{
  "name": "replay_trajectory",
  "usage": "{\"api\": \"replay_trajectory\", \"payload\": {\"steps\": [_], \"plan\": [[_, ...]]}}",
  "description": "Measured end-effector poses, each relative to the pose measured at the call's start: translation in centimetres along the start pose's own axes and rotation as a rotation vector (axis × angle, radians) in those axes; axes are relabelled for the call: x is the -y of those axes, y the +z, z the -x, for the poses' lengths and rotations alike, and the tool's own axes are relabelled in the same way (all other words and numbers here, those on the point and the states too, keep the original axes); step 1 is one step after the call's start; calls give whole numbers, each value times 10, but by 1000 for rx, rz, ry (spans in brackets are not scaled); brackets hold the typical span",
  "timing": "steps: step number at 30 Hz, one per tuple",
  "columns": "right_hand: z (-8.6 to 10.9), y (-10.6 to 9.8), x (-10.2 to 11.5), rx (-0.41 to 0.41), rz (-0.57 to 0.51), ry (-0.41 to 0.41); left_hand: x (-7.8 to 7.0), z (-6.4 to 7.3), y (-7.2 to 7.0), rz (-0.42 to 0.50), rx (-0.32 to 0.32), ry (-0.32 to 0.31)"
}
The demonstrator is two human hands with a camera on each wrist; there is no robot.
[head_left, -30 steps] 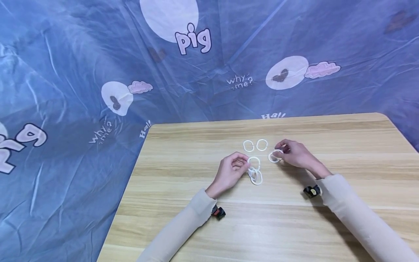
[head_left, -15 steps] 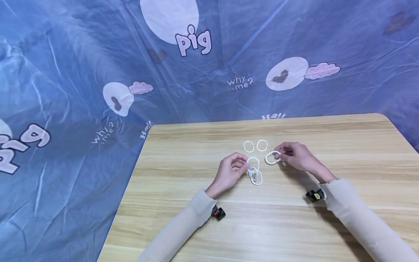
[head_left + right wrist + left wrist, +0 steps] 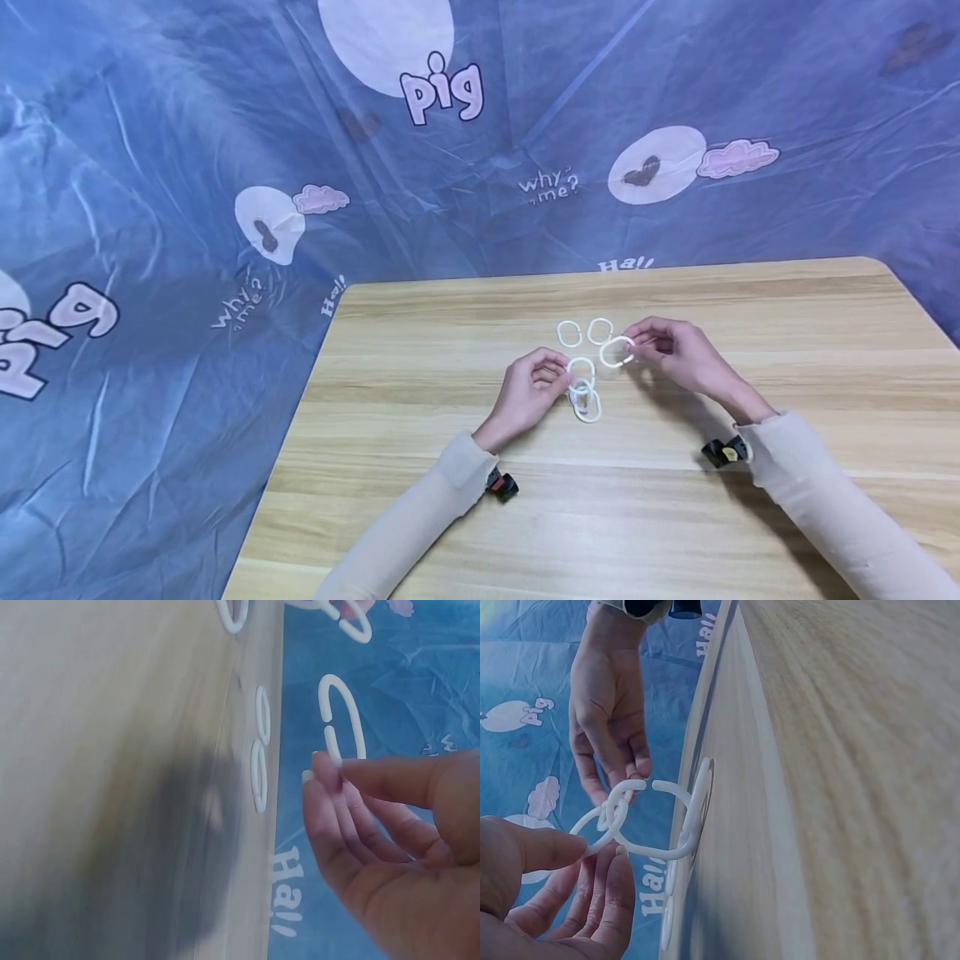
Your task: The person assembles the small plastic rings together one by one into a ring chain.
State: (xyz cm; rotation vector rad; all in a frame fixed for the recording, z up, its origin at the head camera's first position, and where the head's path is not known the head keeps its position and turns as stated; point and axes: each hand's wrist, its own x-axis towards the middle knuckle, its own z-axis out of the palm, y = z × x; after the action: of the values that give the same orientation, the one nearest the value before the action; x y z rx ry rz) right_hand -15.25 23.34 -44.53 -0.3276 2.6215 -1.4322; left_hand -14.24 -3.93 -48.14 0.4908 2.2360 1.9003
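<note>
Head view: we pinch a chain of linked white rings (image 3: pixel 581 390) in our left hand (image 3: pixel 527 390); one separate ring (image 3: pixel 602 354) pinched in our right hand (image 3: pixel 681 354); two loose rings (image 3: pixel 597 343) on the surface (image 3: pixel 600 500), just left of that hand.

Observing creased blue cloth (image 3: pixel 187 125) hanging behind and left of a wood-grain table (image 3: pixel 420 333) with rounded corners, displaying "pig" lettering (image 3: pixel 442 93), "why me?" wording (image 3: pixel 550 187), pink clouds (image 3: pixel 738 158) and white rounded patches (image 3: pixel 681 158).

the rings (image 3: pixel 656 853) look smooth plastic, tabletop (image 3: pixel 592 517) satiny wood, backdrop (image 3: pixel 465 192) creased cloth.
</note>
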Motion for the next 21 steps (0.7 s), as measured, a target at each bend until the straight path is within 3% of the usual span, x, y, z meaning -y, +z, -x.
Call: {"api": "replay_trajectory", "payload": {"steps": [11,17,21], "plan": [[0,11,13,6,-56,-10,2,-1,-1,-16,-8,7],[-1,13,14,-30,-69,-11,4,0,-3,-17,-10,7],[-2,18,14,0,-112,-3,5,0,-3,-17,-2,13]]}}
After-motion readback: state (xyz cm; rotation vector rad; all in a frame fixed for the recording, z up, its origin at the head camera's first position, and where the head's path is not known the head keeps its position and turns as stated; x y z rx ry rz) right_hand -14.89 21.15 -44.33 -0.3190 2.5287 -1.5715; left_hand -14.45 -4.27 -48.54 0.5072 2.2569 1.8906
